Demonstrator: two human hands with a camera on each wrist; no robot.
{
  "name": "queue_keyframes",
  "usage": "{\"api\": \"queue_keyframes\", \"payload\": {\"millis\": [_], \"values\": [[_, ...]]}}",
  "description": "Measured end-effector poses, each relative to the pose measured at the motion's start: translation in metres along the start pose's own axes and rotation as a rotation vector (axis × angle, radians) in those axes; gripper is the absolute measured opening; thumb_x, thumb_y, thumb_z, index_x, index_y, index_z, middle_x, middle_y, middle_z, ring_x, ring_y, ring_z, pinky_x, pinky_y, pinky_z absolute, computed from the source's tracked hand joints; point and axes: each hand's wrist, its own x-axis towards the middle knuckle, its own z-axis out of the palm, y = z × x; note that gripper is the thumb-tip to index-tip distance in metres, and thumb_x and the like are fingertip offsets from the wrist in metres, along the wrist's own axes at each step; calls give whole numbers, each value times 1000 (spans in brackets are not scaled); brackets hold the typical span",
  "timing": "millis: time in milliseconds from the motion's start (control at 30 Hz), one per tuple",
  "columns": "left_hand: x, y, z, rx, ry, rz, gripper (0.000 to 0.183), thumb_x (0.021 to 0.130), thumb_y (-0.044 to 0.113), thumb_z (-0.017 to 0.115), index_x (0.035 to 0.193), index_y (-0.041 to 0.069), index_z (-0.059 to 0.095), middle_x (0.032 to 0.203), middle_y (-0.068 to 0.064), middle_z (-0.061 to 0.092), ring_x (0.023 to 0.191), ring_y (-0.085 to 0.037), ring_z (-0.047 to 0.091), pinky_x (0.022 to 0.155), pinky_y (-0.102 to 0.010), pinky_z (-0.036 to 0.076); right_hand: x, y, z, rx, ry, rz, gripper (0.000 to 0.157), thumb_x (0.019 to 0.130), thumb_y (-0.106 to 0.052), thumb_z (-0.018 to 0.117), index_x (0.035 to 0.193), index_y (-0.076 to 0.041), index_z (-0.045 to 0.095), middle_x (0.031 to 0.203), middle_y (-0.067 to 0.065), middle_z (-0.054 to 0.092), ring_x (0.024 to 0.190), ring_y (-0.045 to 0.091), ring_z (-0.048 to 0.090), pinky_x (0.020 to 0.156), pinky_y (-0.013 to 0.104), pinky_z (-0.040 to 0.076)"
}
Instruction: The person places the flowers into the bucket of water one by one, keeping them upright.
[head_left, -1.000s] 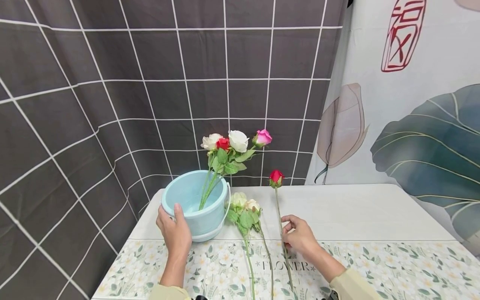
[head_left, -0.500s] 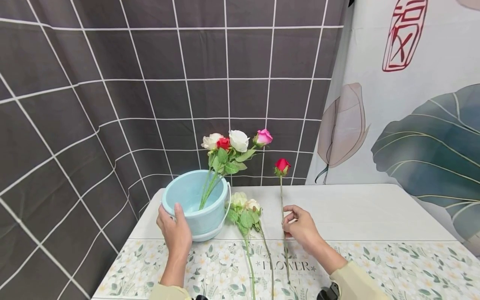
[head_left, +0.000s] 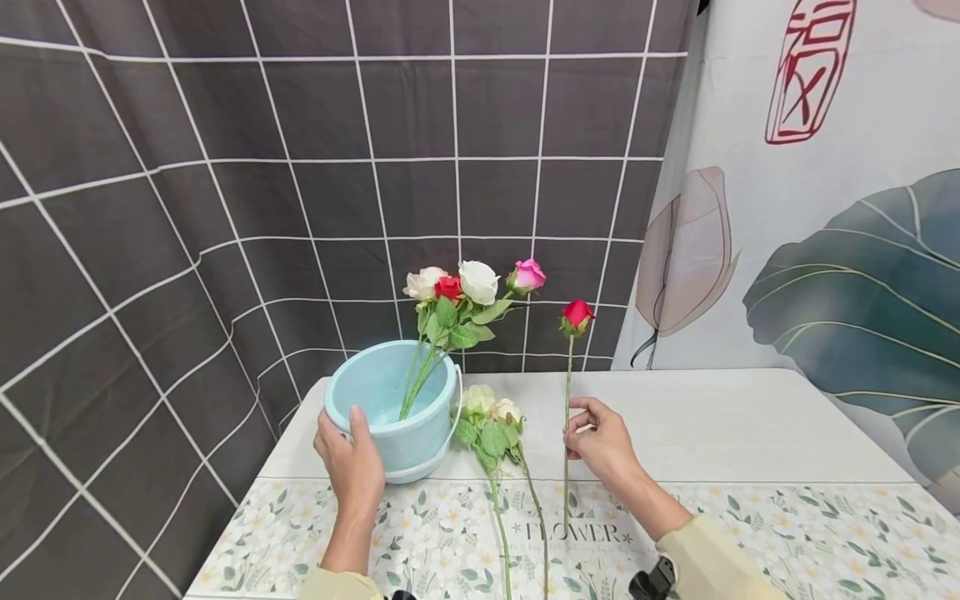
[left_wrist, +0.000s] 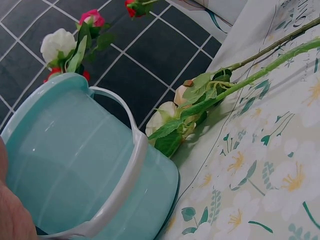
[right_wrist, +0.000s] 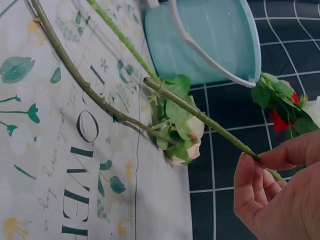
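Observation:
My left hand (head_left: 351,462) grips the near-left side of a light blue bucket (head_left: 408,446), thumb over its rim. The bucket tilts slightly and its white handle (left_wrist: 131,165) hangs down the right side. Inside lean several artificial roses, among them a white rose (head_left: 478,282) and a pink rose (head_left: 527,275). Between thumb and fingers, my right hand (head_left: 603,437) pinches the stem of a red rose (head_left: 577,315), held upright right of the bucket. Its cut stem end (right_wrist: 155,86) shows free of the table in the right wrist view.
Two pale roses (head_left: 506,410) lie on the table just right of the bucket, stems toward me. A flowered cloth (head_left: 750,533) covers the near part of the white table (head_left: 712,417). Behind stands a dark gridded curtain (head_left: 495,200), with a printed white one at right.
The right hand has raised the red rose and shifted it slightly right; its stem has come more upright and its lower end has lifted. Left hand and bucket stay in place.

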Motion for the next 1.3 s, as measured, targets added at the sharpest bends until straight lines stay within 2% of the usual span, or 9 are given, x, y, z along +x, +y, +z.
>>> {"api": "queue_keyframes", "payload": {"millis": [467, 733, 1300], "values": [[0, 1, 0, -1, -2, -10, 75, 99, 58, 26, 156, 17, 0, 157, -19, 5, 140, -48, 19, 112, -62, 15, 6, -12, 7, 81, 48, -37, 55, 79, 16, 57, 131, 2, 49, 86, 11, 59, 62, 13, 59, 63, 27, 57], [0, 1, 0, 0, -6, -9, 76, 99, 58, 27, 156, 17, 0, 157, -19, 5, 140, -48, 18, 112, -62, 14, 10, -24, 16, 122, 67, -91, 52, 78, 18, 53, 128, 2, 51, 85, 10, 57, 64, 12, 59, 63, 27, 56], [0, 2, -1, -6, -10, -14, 76, 99, 58, 27, 156, 17, -1, 157, -19, 4, 140, -48, 17, 112, -62, 14, 24, -53, 30, 217, 98, -163, 51, 79, 19, 55, 126, 2, 51, 84, 10, 56, 65, 9, 59, 63, 26, 56]]}}
